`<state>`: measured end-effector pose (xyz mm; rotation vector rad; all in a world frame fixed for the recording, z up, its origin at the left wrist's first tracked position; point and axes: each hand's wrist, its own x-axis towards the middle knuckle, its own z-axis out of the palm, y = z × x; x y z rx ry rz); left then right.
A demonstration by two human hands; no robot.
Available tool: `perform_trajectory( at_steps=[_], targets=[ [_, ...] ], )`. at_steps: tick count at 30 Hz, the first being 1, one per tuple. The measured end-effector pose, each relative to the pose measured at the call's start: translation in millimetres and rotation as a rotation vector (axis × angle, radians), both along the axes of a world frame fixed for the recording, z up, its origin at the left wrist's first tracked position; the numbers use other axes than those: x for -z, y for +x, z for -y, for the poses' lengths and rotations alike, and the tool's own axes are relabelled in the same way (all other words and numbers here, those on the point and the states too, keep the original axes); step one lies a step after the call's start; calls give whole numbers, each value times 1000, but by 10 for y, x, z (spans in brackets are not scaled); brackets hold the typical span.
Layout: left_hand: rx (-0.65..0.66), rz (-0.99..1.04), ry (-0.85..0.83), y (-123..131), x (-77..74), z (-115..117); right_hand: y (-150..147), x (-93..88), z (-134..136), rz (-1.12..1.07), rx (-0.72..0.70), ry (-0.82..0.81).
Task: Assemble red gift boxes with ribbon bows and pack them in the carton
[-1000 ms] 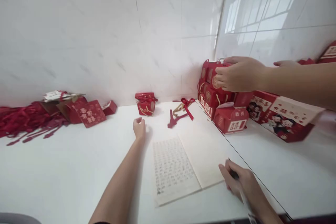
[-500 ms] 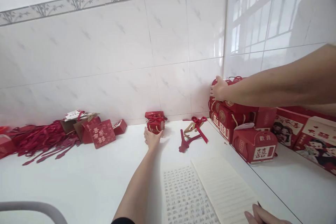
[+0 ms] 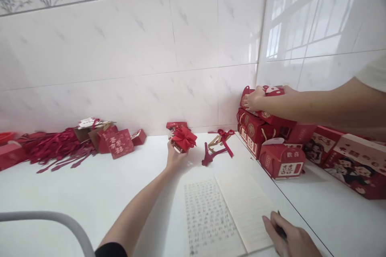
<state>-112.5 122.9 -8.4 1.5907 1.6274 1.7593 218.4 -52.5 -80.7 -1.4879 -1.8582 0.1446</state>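
Note:
My left hand [image 3: 175, 156] reaches forward across the white table and grips a small red gift box whose top carries a red petal-like bow [image 3: 183, 139]. The box is tilted so the bow faces me. Right behind it, against the wall, stands another red box [image 3: 177, 125]. At the lower right my right hand [image 3: 289, 235] is closed around a dark pen [image 3: 281, 231], most of it hidden by the fingers. Under and beside that hand lies an open notebook [image 3: 247, 209]; its left page is full of handwriting, its right page is lined.
Another person's hand [image 3: 255, 98] rests on stacked red boxes [image 3: 256, 128] at right. A handled box [image 3: 282, 160] stands before them. Red and gold ribbons [image 3: 221, 144] lie mid-table. At left are red strips [image 3: 57, 146] and a square card [image 3: 120, 144]. A grey curved bar [image 3: 60, 219] crosses the lower left.
My left hand has tipped the gift box, bringing its bow into view. My right hand, with the pen, has come further into view over the notebook. The other person's second hand now shows.

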Motion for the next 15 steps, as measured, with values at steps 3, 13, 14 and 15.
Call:
perform_trajectory(
  at_steps=[3, 13, 14, 15],
  targets=[
    [190, -71, 86, -24, -178, 543, -18, -50, 31, -37, -4, 13],
    [77, 75, -74, -685, -828, 3059, -181, -411, 267, -168, 42, -128],
    [3, 133, -62, -779, -831, 3297, -196, -405, 280, -159, 32, -152],
    [-70, 189, -48, -871, -822, 3528, -208, -382, 283, -133, -1, -165]
  ],
)
